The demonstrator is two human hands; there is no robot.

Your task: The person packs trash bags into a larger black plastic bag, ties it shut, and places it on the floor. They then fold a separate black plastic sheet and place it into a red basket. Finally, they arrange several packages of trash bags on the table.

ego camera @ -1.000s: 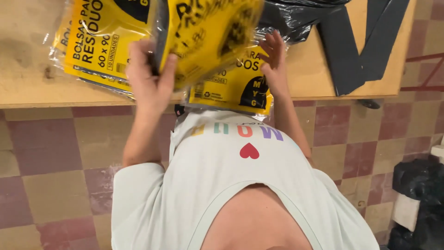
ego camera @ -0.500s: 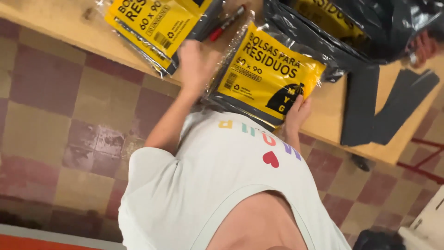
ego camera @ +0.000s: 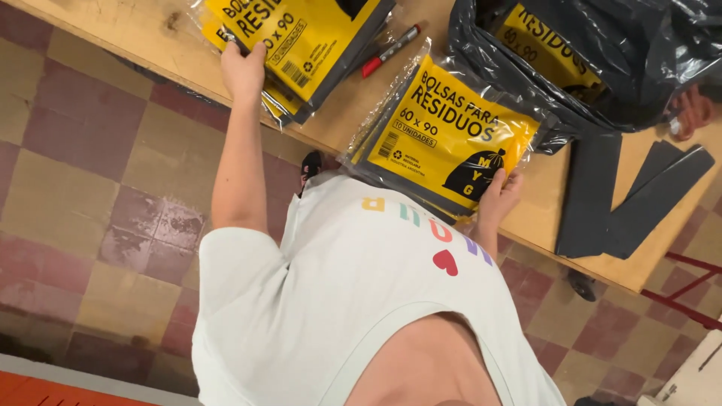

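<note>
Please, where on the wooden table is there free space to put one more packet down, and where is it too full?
Bare wood shows on the table left of the stack of yellow packets under the left hand, and between the dark folded sheets and the near edge. The middle is crowded: red marker, the yellow packet in the right hand, black bag.

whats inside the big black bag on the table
A yellow-labelled packet shows inside the open black bag on the table. Anything deeper is hidden by the black plastic.

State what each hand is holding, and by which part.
Left hand presses on the lower edge of the stacked yellow plastic bag packs. Right hand grips the near corner of a single yellow clear-wrapped bag pack.
</note>
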